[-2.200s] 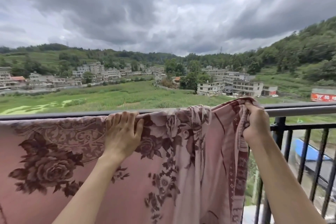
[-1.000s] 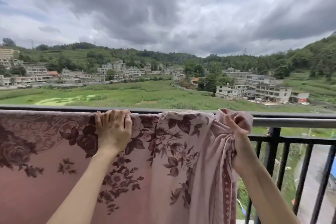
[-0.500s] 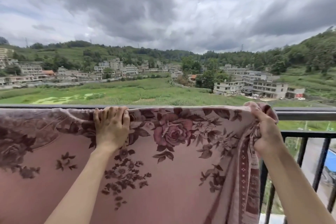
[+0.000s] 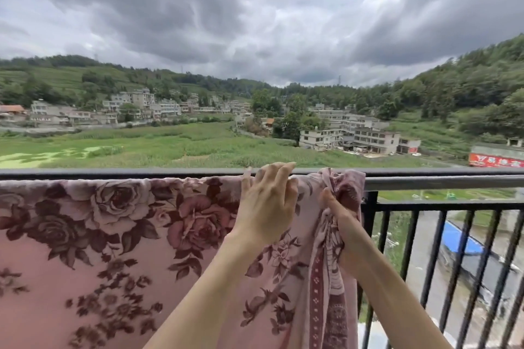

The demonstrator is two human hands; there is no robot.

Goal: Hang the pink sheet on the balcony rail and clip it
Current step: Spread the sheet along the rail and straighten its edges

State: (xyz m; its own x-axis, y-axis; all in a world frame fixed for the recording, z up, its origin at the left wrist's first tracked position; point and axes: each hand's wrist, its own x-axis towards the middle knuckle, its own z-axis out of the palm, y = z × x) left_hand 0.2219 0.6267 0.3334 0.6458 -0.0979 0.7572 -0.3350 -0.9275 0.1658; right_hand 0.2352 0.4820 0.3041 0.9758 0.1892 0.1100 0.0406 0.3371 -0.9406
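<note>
The pink sheet (image 4: 119,235), printed with dark roses, drapes over the black balcony rail (image 4: 439,178) from the left edge to past the middle. My left hand (image 4: 266,204) lies on the sheet at the rail top, fingers curled over the rail and pressing the cloth. My right hand (image 4: 340,221) is just beside it, fist closed on the bunched bordered right edge of the sheet below the rail. No clip is visible.
Bare rail and black vertical bars (image 4: 459,278) continue to the right of the sheet. Beyond the rail lie green fields, buildings and a road far below with a blue roof (image 4: 459,238).
My left hand has slid right along the rail top, close to my right hand. The right hand has dropped slightly, and the sheet's right edge is bunched again.
</note>
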